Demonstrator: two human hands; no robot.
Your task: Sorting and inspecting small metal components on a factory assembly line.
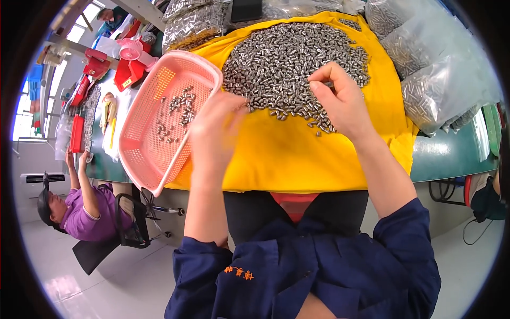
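A wide heap of small, shiny metal cylinders is spread over a yellow cloth on the table. Above the heap's right side is my right hand, thumb and forefinger pinched together; whatever is between the tips is too small to make out against the metal. My left hand is smeared by motion beside the right rim of a pink plastic basket, so its fingers cannot be read. Inside the basket lie loose metal cylinders of the same kind, scattered toward its right side.
Clear bags of metal parts crowd the right side, and more bagged parts lie at the back near a black phone. A pink fan and red bins stand at left. A person in purple sits at far left.
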